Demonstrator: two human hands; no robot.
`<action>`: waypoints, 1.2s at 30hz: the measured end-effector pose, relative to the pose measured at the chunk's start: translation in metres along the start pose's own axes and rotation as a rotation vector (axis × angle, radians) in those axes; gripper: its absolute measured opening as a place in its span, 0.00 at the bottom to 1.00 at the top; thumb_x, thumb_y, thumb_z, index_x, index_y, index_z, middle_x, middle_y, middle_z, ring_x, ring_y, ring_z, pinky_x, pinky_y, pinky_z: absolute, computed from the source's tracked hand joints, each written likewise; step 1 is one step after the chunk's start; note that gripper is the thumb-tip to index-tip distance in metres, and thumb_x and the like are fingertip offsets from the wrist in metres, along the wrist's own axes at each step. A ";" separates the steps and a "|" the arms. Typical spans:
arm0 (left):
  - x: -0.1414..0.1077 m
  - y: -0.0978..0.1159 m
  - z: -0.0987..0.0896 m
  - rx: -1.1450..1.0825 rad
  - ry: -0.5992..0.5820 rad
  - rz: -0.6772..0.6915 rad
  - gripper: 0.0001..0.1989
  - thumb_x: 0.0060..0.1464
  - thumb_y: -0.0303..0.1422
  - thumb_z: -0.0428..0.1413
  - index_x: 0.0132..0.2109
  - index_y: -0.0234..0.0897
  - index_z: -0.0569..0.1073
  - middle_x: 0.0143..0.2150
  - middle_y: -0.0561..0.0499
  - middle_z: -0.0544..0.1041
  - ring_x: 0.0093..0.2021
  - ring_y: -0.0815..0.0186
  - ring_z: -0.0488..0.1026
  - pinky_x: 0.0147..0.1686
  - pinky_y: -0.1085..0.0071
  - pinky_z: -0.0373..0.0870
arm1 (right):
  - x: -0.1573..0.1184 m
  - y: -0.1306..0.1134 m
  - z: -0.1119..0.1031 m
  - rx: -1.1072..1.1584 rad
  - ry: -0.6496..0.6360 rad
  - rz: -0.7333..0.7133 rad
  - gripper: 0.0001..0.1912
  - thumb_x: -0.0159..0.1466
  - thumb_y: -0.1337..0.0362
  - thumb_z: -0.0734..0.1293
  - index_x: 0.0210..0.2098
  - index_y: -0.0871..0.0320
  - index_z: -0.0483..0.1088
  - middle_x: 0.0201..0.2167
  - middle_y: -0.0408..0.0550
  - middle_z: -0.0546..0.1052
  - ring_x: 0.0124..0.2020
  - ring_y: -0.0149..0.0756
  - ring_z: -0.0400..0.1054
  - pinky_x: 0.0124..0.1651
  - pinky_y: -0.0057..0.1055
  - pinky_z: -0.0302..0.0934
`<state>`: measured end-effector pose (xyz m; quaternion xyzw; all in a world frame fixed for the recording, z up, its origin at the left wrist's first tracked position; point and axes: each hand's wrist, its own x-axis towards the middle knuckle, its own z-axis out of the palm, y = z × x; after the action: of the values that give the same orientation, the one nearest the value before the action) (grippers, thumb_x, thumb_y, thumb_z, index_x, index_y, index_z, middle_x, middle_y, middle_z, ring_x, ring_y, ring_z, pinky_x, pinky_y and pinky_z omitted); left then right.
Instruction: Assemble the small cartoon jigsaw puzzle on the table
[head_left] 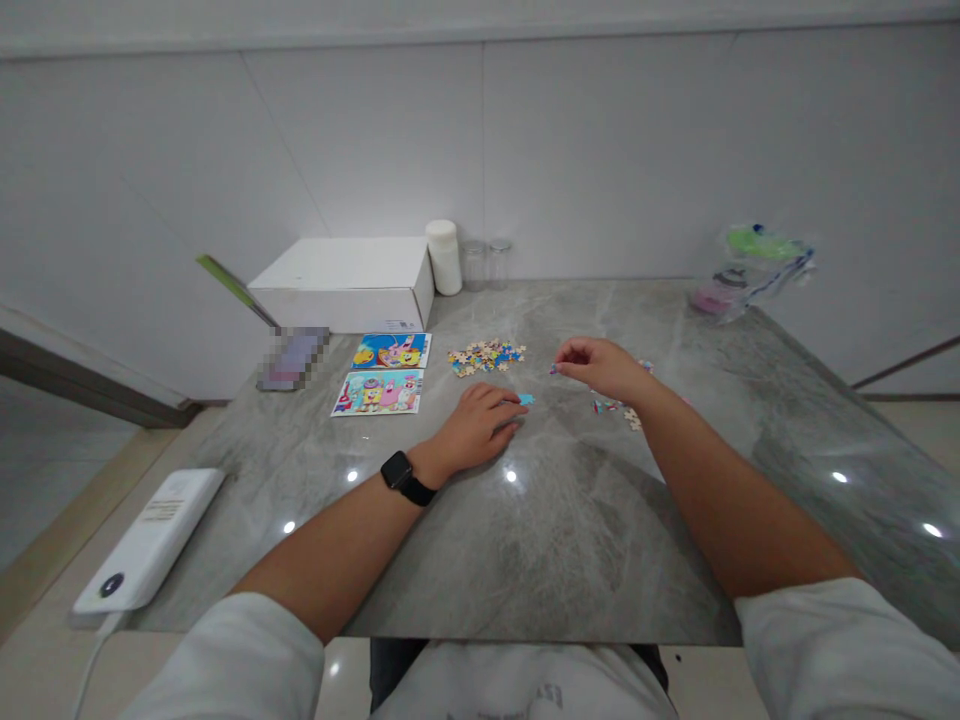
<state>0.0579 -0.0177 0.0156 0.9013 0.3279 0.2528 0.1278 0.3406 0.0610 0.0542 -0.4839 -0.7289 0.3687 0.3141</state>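
My left hand (pixel 480 428) lies on the grey table with its fingers stretched out, the tips beside a light blue jigsaw piece (pixel 526 399). Between the thumb and fingers of my right hand (pixel 594 364) is a small dark bluish jigsaw piece (pixel 554 369), held just over the table. Behind my hands a heap of loose jigsaw pieces (pixel 486 355) is spread out. More jigsaw pieces (pixel 634 419) lie under and beside my right wrist, partly hidden by it. Two cartoon picture cards, an upper one (pixel 391 351) and a lower one (pixel 379 393), lie left of the heap.
A white box (pixel 345 280), a white bottle (pixel 445 258) and two clear glasses (pixel 487 266) stand at the back. On the left are a blurred-out phone-like object (pixel 293 359) and a white power bank (pixel 154 540) with a cable. A plastic bag (pixel 750 270) sits at the far right corner.
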 end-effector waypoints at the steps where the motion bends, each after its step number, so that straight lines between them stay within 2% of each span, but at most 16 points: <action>1: 0.000 -0.001 0.000 -0.004 0.003 0.009 0.17 0.67 0.33 0.56 0.60 0.46 0.78 0.60 0.44 0.78 0.60 0.53 0.71 0.65 0.48 0.64 | 0.000 0.003 0.001 -0.010 -0.023 0.005 0.11 0.56 0.53 0.75 0.31 0.54 0.79 0.26 0.43 0.78 0.28 0.34 0.68 0.32 0.30 0.60; 7: -0.001 0.001 0.000 0.035 -0.042 0.051 0.17 0.67 0.31 0.55 0.59 0.46 0.79 0.64 0.45 0.76 0.62 0.52 0.70 0.66 0.48 0.62 | 0.000 0.014 0.019 -0.176 -0.119 0.087 0.03 0.54 0.65 0.76 0.29 0.52 0.80 0.26 0.42 0.80 0.28 0.36 0.72 0.33 0.31 0.61; 12: 0.000 0.001 0.000 0.034 -0.066 0.065 0.18 0.67 0.33 0.56 0.60 0.47 0.78 0.65 0.45 0.75 0.64 0.51 0.69 0.68 0.45 0.60 | -0.002 0.020 0.031 -0.383 -0.101 0.063 0.06 0.56 0.71 0.74 0.29 0.53 0.80 0.27 0.43 0.81 0.30 0.36 0.73 0.35 0.30 0.60; 17: 0.001 -0.002 0.002 0.043 -0.036 0.046 0.15 0.68 0.34 0.55 0.58 0.46 0.78 0.63 0.45 0.77 0.62 0.52 0.71 0.68 0.46 0.60 | -0.002 0.022 0.032 -0.465 -0.101 0.055 0.06 0.58 0.70 0.74 0.31 0.53 0.81 0.29 0.44 0.82 0.31 0.36 0.74 0.36 0.30 0.61; 20: 0.002 -0.004 0.003 0.052 0.059 -0.048 0.16 0.68 0.32 0.53 0.58 0.42 0.77 0.59 0.44 0.79 0.60 0.53 0.72 0.66 0.47 0.63 | -0.002 0.020 0.031 -0.517 -0.112 0.068 0.05 0.60 0.69 0.73 0.33 0.53 0.81 0.31 0.44 0.83 0.33 0.36 0.74 0.37 0.29 0.61; 25: 0.000 -0.021 0.005 0.019 0.329 -0.293 0.23 0.58 0.23 0.50 0.59 0.38 0.71 0.59 0.42 0.76 0.61 0.53 0.72 0.65 0.50 0.68 | -0.004 0.013 0.031 -0.642 -0.178 0.100 0.06 0.63 0.65 0.73 0.40 0.55 0.82 0.38 0.46 0.85 0.37 0.35 0.76 0.39 0.27 0.61; 29: 0.000 -0.035 0.006 -0.032 0.405 -0.357 0.26 0.53 0.21 0.49 0.58 0.39 0.70 0.55 0.44 0.77 0.57 0.55 0.74 0.62 0.52 0.72 | -0.004 0.011 0.032 -0.666 -0.204 0.101 0.06 0.64 0.65 0.73 0.41 0.55 0.82 0.39 0.46 0.85 0.37 0.34 0.76 0.39 0.27 0.61; 32: 0.001 -0.036 0.006 -0.012 0.370 -0.351 0.25 0.53 0.20 0.49 0.56 0.39 0.71 0.52 0.44 0.78 0.55 0.55 0.75 0.59 0.52 0.73 | -0.004 0.011 0.031 -0.657 -0.207 0.106 0.06 0.64 0.65 0.73 0.41 0.55 0.81 0.38 0.45 0.85 0.37 0.34 0.76 0.38 0.27 0.60; 36: 0.001 -0.030 0.006 0.071 0.241 -0.287 0.17 0.57 0.24 0.53 0.53 0.38 0.73 0.52 0.42 0.79 0.54 0.52 0.75 0.58 0.50 0.73 | -0.005 0.008 0.029 -0.654 -0.197 0.086 0.06 0.64 0.66 0.73 0.41 0.56 0.81 0.37 0.45 0.84 0.38 0.35 0.76 0.40 0.27 0.61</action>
<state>0.0466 0.0052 -0.0007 0.8124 0.4748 0.3263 0.0903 0.3222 0.0515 0.0314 -0.5513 -0.8143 0.1736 0.0545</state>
